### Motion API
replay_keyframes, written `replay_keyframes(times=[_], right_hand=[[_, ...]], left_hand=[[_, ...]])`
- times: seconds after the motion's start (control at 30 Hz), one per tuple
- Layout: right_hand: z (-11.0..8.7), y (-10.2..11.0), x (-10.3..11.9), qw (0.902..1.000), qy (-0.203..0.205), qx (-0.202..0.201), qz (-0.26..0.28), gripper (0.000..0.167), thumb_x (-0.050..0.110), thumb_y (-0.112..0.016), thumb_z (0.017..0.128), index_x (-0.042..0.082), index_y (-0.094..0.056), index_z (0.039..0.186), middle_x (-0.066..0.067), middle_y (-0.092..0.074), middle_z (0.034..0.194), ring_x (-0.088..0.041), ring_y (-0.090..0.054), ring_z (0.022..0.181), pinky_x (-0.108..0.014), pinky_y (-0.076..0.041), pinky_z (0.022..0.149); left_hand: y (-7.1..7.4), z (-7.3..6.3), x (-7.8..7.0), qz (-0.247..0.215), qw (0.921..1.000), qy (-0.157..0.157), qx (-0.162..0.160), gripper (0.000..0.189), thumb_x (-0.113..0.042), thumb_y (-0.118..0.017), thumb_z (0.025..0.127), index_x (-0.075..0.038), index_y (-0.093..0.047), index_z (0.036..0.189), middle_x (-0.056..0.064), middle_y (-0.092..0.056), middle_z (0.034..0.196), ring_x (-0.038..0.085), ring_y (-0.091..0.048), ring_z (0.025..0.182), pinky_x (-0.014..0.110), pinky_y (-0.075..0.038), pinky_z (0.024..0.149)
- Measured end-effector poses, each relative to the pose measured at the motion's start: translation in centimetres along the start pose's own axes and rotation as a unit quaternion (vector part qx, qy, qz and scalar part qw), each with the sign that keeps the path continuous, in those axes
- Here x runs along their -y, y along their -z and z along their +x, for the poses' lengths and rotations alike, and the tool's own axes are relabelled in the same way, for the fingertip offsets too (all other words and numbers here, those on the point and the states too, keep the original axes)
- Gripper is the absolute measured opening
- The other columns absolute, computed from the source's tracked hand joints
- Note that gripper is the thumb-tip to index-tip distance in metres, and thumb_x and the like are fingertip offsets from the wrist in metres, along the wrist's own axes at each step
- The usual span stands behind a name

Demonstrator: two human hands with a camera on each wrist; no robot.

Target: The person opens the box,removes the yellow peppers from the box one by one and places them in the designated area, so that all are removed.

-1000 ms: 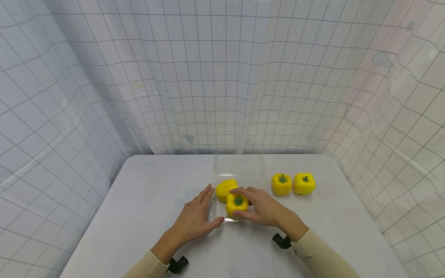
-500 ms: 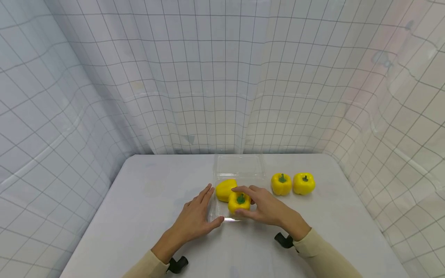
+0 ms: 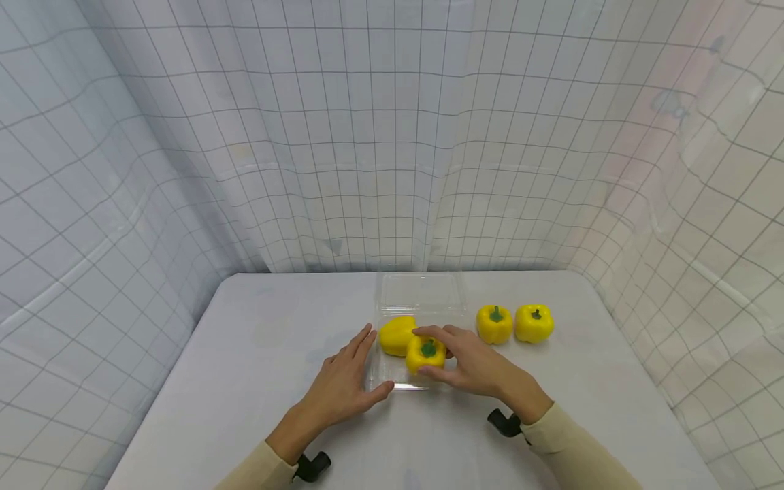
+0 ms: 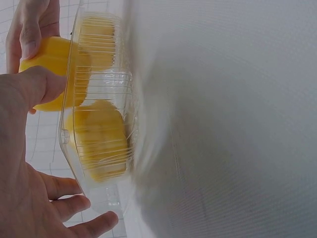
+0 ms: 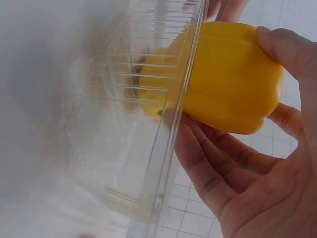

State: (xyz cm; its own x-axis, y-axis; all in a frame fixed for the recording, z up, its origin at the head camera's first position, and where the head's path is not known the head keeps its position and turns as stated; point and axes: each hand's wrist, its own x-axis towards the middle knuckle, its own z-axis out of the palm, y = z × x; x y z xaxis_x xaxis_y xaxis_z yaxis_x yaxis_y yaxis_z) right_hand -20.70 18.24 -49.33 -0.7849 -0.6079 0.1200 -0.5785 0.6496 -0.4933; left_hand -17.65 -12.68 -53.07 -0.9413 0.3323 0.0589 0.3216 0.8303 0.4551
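Observation:
A clear hinged plastic container [image 3: 386,373] has its lid [image 3: 422,291] laid back. A yellow bell pepper [image 3: 397,335] lies on its side in the base, toward the far left. My right hand [image 3: 468,361] grips another yellow bell pepper [image 3: 425,356], stem up, between thumb and fingers; the right wrist view shows this pepper [image 5: 233,79] standing partly above the rim. My left hand [image 3: 343,384] is beside the container's left side, fingers spread and fairly straight. In the left wrist view a second yellow shape [image 4: 99,42] shows through the ribbed wall; its identity is unclear.
Two more yellow bell peppers, a nearer-to-centre one [image 3: 494,324] and an outer one [image 3: 534,323], stand upright right of the container. The white table [image 3: 257,340] meets grid-patterned curtains [image 3: 367,170] at its back and sides.
My right hand has shifted slightly right and a little away from me with the gripped pepper. The left hand and the container have hardly moved.

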Motion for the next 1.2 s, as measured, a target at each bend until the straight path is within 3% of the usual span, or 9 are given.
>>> replay_keyframes(times=[0.43,0.83,1.2], right_hand=[[-0.4,0.3,-0.4,0.9999,0.001,-0.010,0.007,0.072,0.055,-0.078,0.111,0.028,-0.055,0.173,-0.008,-0.074,0.158,-0.023,-0.076,0.130,-0.054,-0.066,0.113],[-0.8,0.5,-0.8,0.9995,-0.016,-0.022,0.017,0.079,0.058,-0.080,0.108,0.012,-0.056,0.168,-0.004,-0.075,0.154,-0.010,-0.073,0.113,-0.040,-0.068,0.103],[-1.2,1.2,-1.0,0.9987,-0.035,-0.024,0.028,0.073,0.057,-0.083,0.107,0.015,-0.060,0.162,-0.002,-0.076,0.149,-0.011,-0.071,0.112,-0.041,-0.068,0.102]], left_hand=[[-0.2,0.0,0.2,-0.012,0.9999,-0.002,0.001,0.106,-0.064,-0.077,0.101,-0.008,-0.038,0.182,0.009,-0.030,0.195,0.046,-0.057,0.162,0.079,-0.054,0.118],[-0.2,0.0,0.2,-0.005,1.0000,-0.006,-0.002,0.106,-0.069,-0.074,0.101,-0.010,-0.039,0.181,0.010,-0.032,0.194,0.042,-0.055,0.165,0.078,-0.054,0.119],[-0.1,0.2,0.3,-0.010,0.9999,-0.005,-0.003,0.106,-0.067,-0.077,0.101,-0.008,-0.039,0.180,0.011,-0.031,0.194,0.041,-0.055,0.165,0.076,-0.053,0.120]])
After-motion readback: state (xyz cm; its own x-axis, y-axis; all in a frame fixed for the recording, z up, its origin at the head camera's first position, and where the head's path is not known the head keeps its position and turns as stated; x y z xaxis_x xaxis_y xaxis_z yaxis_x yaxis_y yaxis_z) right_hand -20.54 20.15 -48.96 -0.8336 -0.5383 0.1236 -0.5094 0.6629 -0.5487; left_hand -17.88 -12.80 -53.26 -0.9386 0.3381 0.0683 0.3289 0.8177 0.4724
